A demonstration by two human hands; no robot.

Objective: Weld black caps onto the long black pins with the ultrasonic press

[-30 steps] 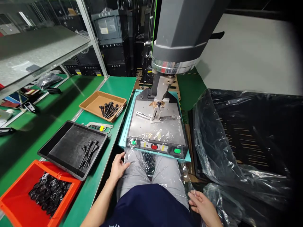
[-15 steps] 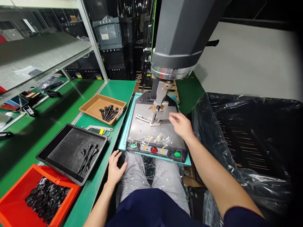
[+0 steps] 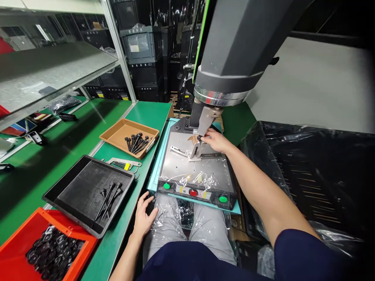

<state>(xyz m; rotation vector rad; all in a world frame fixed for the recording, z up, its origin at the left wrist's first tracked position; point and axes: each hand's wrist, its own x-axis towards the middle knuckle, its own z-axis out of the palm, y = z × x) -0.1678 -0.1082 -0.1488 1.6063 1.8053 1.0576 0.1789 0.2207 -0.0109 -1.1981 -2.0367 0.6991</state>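
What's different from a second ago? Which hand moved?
The right hand let go of the clear plastic and moved forward and left, to the black part on the metal fixture. The left hand stayed near the machine base. The black tray, brown tray and red bin stayed put.

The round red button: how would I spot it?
Find the large dark-grey machine head, then the flat silver metal plate below it. On the black front panel at the plate's near edge, the round red button sits between two round green buttons, the only red one.
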